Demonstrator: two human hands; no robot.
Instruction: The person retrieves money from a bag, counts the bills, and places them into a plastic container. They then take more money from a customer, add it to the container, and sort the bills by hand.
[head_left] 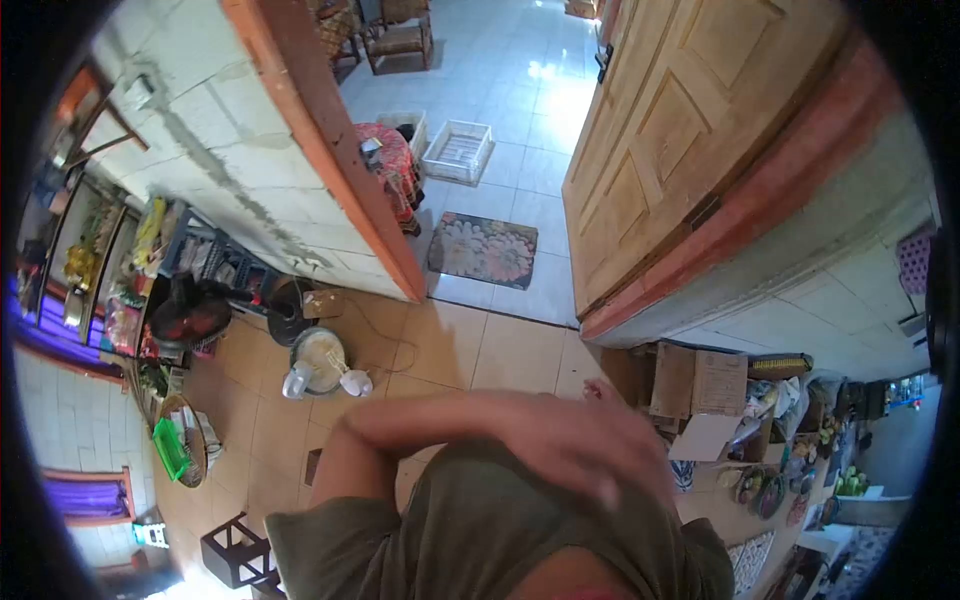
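Observation:
My left arm [430,415] reaches across the front of my dark olive T-shirt [500,510]. My left hand [590,450] is over the right side of my chest, near my right upper arm. Motion smears its fingers, and nothing held can be made out. Just beyond it, a small part of my right hand [602,390] shows. The rest of that hand and its forearm are hidden behind the left hand, so its grip does not show.
An open wooden door [690,140] and a floral mat [484,249] lie ahead. On the left stand a basin [322,358] with a white hand mixer, a black fan [188,310] and a dark stool [232,550]. Cardboard boxes [715,385] line the right wall.

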